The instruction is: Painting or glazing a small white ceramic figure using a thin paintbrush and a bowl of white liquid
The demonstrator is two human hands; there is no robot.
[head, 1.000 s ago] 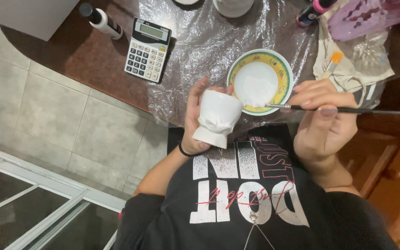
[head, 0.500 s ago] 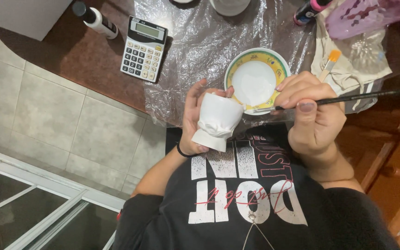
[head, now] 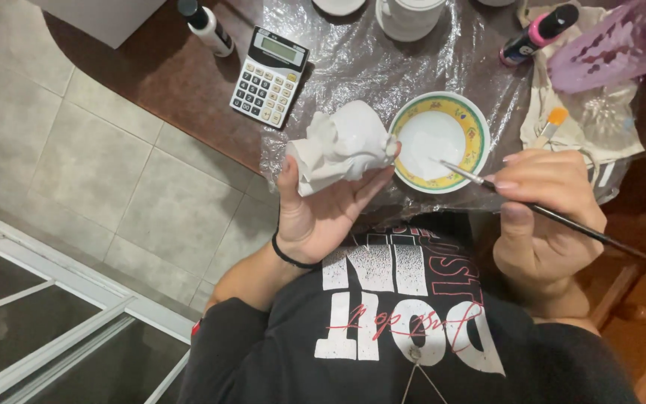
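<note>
The white unglazed ceramic figure (head: pixel 342 146) lies in the left hand (head: pixel 319 206), lifted over the near edge of the plastic-covered dark bench (head: pixel 151 71), the fingers (head: pixel 371 183) curled round its underside and its long axis running left to right. The right hand (head: pixel 543 217) pinches a thin dark-handled paintbrush (head: pixel 555 217), whose tip points left into the round yellow-rimmed bowl of white paint (head: pixel 443 138), just right of the figure. So the brush tip is close beside the figure. Half a second ago the figure stood upright against the chest; now it is tipped sideways and raised, and the brush has swung down toward the bowl.
</note>
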